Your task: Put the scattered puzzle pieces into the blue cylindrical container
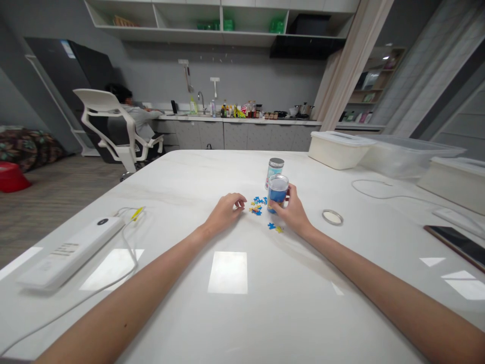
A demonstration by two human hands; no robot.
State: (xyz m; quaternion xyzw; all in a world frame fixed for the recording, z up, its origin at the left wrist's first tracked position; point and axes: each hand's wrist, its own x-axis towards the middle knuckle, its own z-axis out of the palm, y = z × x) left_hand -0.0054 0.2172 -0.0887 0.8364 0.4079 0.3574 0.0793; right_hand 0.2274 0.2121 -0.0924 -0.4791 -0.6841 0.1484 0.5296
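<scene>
The right hand (293,212) is gripping the small clear jar (278,192) around its side, near the middle of the table (227,313). The jar's mouth is standing open, with blue showing inside. It is probably feeling light, stiff and smooth, so a wrap around the wall is suiting it better than a rim pinch. The left hand (226,210) is resting curled just left of the loose puzzle pieces (257,205), and I cannot tell if it is pinching one. They are looking thin, light, best taken edgewise. A loose lid (332,217) is lying to the right, and a capped jar (275,169) is standing just beyond.

Two hands (226,212) (293,213), two jars (277,196) (275,167), one loose lid (332,217), three tubs (339,150) (409,154) (458,183), one power strip (71,250), one phone (456,245), one chair (106,117)
</scene>
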